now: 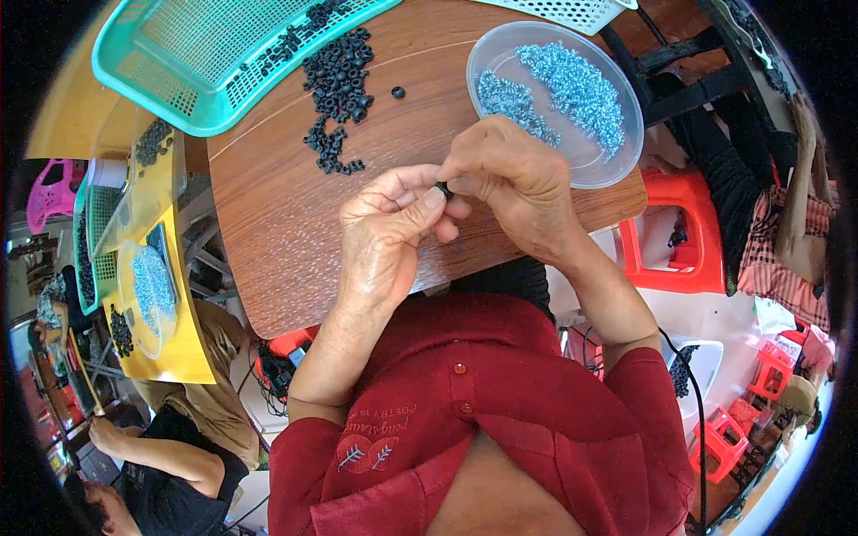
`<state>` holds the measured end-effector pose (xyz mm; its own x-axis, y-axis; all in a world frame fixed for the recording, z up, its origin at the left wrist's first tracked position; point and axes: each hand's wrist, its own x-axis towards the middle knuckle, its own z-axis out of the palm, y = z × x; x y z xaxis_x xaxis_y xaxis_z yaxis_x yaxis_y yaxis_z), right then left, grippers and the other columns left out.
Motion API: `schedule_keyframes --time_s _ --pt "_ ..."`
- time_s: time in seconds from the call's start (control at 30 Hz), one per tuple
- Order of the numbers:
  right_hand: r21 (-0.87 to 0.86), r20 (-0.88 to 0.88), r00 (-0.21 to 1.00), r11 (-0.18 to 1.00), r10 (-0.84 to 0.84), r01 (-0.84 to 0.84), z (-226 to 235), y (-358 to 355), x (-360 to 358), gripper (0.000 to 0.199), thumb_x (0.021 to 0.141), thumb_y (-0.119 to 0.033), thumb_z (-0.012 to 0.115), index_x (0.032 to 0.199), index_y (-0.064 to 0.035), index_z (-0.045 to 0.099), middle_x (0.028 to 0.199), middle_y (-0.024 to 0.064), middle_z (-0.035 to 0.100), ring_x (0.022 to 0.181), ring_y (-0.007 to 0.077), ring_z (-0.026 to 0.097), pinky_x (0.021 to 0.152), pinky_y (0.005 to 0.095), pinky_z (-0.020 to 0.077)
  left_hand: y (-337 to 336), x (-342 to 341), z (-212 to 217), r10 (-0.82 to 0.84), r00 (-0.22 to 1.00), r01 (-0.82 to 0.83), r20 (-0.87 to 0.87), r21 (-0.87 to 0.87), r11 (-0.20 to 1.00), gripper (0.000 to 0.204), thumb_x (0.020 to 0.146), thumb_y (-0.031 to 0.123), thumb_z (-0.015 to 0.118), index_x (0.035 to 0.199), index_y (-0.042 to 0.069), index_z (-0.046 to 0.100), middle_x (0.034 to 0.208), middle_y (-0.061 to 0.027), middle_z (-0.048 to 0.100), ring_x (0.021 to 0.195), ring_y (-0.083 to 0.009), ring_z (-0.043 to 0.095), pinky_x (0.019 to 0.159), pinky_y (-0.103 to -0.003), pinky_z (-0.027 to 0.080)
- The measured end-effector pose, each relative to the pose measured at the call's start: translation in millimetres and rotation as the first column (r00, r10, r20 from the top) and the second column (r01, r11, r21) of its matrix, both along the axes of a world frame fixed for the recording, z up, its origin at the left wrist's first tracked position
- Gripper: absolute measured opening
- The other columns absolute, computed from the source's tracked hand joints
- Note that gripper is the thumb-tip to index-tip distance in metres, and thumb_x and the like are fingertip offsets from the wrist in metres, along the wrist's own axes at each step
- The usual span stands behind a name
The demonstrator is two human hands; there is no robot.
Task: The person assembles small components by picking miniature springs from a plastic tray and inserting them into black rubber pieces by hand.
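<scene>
Head view, left hand: the left hand (389, 237) is raised over the near part of the table, its thumb and forefinger closed on a small black piece (444, 190), the other fingers loosely curled.
Head view, right hand: the right hand (523, 183) meets it from the other side, thumb and forefinger pinched narrow at the upper edge of that same piece; whether they also grip a second, smaller part cannot be told.
Small black piece: between the fingertips of both hands, above the tabletop, mostly covered by them.
Wooden table: the brown wooden table (277, 214) has a rounded edge toward the person in the dark red shirt (536, 438).
Loose black parts: a scattered heap of black parts (338, 76) lies beyond the hands, with a single black part (398, 92) just to its right.
Turquoise basket: the turquoise basket (206, 45) stands at the far left, more black parts along its right side.
Clear tub: the round clear tub (581, 170) at the right holds two piles of blue pieces (576, 89).
Left neighbour: a co-worker in black (183, 473) is beside a yellow table (192, 344).
Right side: a red stool (684, 268) is near the table.
</scene>
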<state>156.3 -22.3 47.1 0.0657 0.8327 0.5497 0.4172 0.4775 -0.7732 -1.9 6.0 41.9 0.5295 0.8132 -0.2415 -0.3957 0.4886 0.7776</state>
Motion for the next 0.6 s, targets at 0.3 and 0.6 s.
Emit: schedule_keyframes --time_s 0.3,0.6 --pt "-0.1 -0.1 0.994 0.994 -0.051 0.042 0.4 -11.9 -2.1 0.015 0.069 0.002 0.067 0.082 -0.0043 0.065 0.076 0.0069 0.058 0.073 0.0214 0.056 0.065 0.03 0.0445 2.6 1.4 1.7 -0.069 0.996 0.069 -0.048 -0.017 0.998 0.016 0.083 0.006 0.064 0.094 -0.006 0.061 0.075 -0.016 0.066 0.055 -0.016 0.061 0.047 -0.022 0.047" --pt "-0.093 -0.071 0.994 0.992 -0.086 0.079 0.8 -24.6 -6.1 0.024 0.068 -0.001 0.068 0.092 -0.0026 0.065 0.083 0.0091 0.061 0.078 0.025 0.057 0.069 0.033 0.0452 3.0 4.3 -2.8 -0.039 0.997 0.05 0.073 -0.159 0.986 0.013 0.079 0.005 0.062 0.089 -0.004 0.06 0.069 -0.0128 0.063 0.048 -0.0155 0.055 0.046 -0.026 0.046"
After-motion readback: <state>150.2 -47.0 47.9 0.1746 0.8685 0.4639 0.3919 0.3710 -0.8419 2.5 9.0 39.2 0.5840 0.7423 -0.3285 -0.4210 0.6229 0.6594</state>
